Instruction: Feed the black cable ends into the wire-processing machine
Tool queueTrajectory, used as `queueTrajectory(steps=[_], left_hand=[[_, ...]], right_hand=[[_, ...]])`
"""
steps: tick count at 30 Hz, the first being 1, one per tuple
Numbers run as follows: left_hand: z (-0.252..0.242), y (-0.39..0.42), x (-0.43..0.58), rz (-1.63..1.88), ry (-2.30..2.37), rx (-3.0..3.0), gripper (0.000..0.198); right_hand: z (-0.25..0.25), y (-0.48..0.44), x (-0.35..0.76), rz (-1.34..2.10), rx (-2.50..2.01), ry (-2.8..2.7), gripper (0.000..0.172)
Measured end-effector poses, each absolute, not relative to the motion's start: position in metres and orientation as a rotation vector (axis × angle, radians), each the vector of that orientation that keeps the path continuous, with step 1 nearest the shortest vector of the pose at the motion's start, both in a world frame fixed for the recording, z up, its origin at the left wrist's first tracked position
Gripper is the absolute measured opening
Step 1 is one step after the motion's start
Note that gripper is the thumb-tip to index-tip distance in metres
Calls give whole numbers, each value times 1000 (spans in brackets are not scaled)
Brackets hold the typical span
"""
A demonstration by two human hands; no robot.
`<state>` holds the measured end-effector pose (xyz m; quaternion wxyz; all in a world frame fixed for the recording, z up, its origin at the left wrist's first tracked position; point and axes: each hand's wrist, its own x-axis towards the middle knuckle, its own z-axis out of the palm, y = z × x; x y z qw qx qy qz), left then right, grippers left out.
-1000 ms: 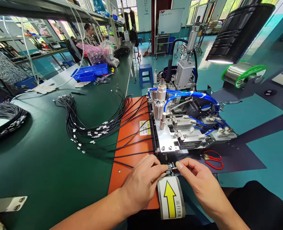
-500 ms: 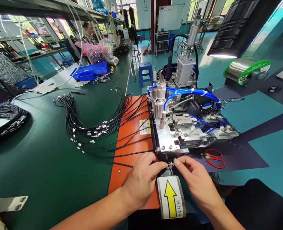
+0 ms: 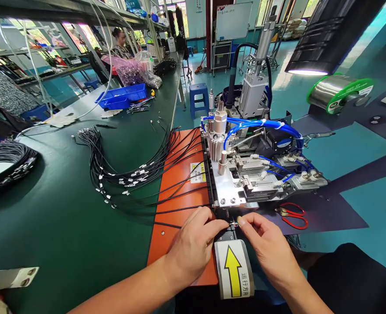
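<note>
My left hand (image 3: pixel 196 237) is closed in a pinch on a black cable (image 3: pixel 168 224), just in front of the machine (image 3: pixel 232 170). At the track below the machine, my right hand (image 3: pixel 261 235) pinches the thin stripped wires (image 3: pixel 234 223) at that cable's end. The fingertips of both hands are close together, with the fine wires between them. Under the hands, a metal guide plate (image 3: pixel 234 270) carries a yellow arrow label. Several more black cables (image 3: pixel 137 174) run from the green table across the orange base (image 3: pixel 169 248) into the machine's edge.
Red-handled cutters (image 3: pixel 292 215) lie right of the machine. A solder spool (image 3: pixel 338 92) and a black lamp (image 3: pixel 333 35) stand at the upper right. A coiled cable bundle (image 3: pixel 9 165) rests at left; blue trays (image 3: pixel 122 97) sit farther back. Another person sits beyond the table.
Both hands hold nearly the same pose at the wire ends. The view has shifted very slightly; the person in the background has raised their head a little.
</note>
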<state>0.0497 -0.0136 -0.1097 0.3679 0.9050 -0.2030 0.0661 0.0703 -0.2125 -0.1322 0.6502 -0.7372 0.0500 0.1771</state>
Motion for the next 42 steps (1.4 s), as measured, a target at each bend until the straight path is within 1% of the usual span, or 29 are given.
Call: queueTrajectory(steps=[30, 42], left_hand=[[-110, -16, 50, 179, -528, 2366, 29], [-111, -16, 49, 183, -543, 2410, 25]], right_hand=[[-139, -209, 65, 353, -1737, 155, 44], [-139, -206, 65, 367, -1732, 184, 44]])
